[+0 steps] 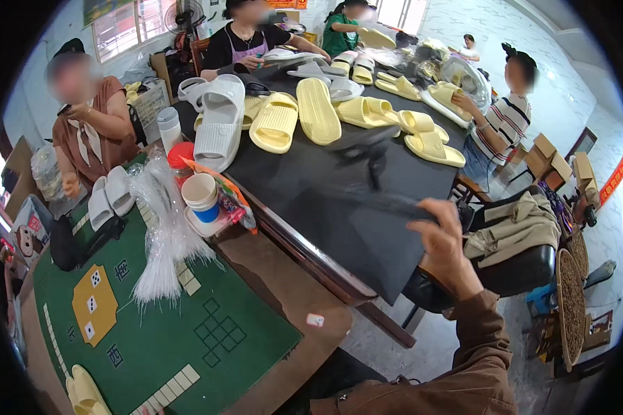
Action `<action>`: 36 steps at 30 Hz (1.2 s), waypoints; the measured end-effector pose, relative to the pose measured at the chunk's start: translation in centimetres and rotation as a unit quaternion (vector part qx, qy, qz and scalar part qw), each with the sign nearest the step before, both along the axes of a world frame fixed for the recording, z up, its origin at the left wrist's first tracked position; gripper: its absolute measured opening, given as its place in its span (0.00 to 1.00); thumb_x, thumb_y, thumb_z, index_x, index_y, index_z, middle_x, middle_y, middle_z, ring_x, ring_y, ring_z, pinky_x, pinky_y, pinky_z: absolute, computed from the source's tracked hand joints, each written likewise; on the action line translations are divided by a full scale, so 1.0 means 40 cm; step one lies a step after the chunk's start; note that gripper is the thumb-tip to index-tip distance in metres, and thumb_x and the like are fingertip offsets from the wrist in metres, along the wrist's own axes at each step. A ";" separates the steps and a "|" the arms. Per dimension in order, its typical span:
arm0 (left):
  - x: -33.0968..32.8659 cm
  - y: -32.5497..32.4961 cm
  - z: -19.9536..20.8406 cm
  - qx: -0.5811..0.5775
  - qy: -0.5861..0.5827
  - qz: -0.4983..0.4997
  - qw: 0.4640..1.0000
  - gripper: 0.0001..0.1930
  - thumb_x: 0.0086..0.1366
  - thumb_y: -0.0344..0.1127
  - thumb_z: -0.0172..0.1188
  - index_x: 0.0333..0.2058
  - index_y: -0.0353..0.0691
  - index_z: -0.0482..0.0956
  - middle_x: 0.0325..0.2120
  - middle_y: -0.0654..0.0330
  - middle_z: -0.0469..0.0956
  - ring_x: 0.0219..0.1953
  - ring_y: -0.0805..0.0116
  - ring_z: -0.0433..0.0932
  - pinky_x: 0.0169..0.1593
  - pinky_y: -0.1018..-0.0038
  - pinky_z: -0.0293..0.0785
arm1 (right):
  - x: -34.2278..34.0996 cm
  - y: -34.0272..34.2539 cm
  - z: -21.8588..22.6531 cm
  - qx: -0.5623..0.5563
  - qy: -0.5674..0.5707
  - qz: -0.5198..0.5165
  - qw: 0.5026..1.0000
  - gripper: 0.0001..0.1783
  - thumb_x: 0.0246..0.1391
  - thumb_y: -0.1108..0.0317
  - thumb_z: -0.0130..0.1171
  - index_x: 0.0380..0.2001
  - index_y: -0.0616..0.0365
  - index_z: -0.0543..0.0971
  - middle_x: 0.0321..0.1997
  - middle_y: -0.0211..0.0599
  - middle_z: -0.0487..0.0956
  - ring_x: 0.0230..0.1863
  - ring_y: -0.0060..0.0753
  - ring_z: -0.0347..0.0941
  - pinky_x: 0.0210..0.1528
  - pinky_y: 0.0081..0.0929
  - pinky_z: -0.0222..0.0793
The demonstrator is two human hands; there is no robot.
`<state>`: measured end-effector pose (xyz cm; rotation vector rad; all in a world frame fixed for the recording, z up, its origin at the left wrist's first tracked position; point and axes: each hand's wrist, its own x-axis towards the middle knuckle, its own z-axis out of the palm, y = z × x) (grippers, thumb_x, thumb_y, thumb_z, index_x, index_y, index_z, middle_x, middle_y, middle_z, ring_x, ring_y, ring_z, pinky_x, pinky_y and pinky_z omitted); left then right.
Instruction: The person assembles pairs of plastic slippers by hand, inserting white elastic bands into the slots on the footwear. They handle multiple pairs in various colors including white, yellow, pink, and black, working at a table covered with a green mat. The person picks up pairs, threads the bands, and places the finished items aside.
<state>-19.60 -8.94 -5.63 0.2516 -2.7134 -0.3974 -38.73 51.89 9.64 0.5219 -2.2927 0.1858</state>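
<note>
My right hand (444, 242), in a brown sleeve, reaches over the near right edge of the black tabletop (339, 228). Its fingers are bent, with a gap between thumb and forefinger, and nothing shows in them. Beyond the fingertips is a dark thing (374, 155), too smeared by motion to name. Yellow slide slippers lie across the far side of the table, among them one sole-up slipper (318, 111) and an upright yellow slipper (275, 123). A large grey slipper (219, 124) leans at the left. My left hand is out of view.
A green mat (208, 373) covers the lower table at left, with grey slippers (111, 197), clear plastic strands (166, 256) and paper cups (201, 194). A chair with a beige garment (516, 232) stands at right. Several people sit around the far side.
</note>
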 end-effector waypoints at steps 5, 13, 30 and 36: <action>0.031 0.023 -0.011 -0.037 -0.016 -0.027 0.999 0.19 0.71 0.24 0.48 0.58 0.42 0.74 0.64 0.41 0.60 0.65 0.41 0.60 0.65 0.50 0.62 | 0.119 -0.112 -0.094 0.118 -0.123 0.054 0.984 0.10 0.39 0.73 0.63 0.30 0.53 0.81 0.47 0.37 0.77 0.46 0.41 0.73 0.52 0.39 0.66; 0.047 0.038 0.003 0.017 0.010 -0.043 0.999 0.18 0.72 0.27 0.47 0.58 0.42 0.75 0.64 0.42 0.61 0.65 0.40 0.60 0.65 0.51 0.61 | 0.017 -0.077 -0.023 -0.114 -0.096 0.028 0.988 0.09 0.45 0.86 0.53 0.29 0.62 0.77 0.44 0.45 0.80 0.45 0.45 0.77 0.44 0.35 0.74; 0.047 0.056 -0.035 0.035 0.043 -0.016 0.998 0.17 0.73 0.30 0.46 0.57 0.42 0.75 0.63 0.43 0.62 0.62 0.41 0.64 0.60 0.52 0.68 | -0.180 0.137 -0.118 -0.096 -0.308 -0.172 0.931 0.67 0.38 0.42 0.73 0.72 0.55 0.44 0.72 0.67 0.46 0.73 0.63 0.47 0.72 0.42 0.49; 0.055 0.058 -0.021 0.037 0.052 -0.008 0.998 0.16 0.73 0.31 0.48 0.55 0.40 0.77 0.63 0.43 0.63 0.62 0.42 0.65 0.60 0.53 0.68 | -0.145 0.133 -0.006 -0.279 -0.388 -0.094 0.874 0.50 0.42 0.61 0.68 0.69 0.57 0.58 0.64 0.55 0.67 0.66 0.44 0.62 0.67 0.32 0.55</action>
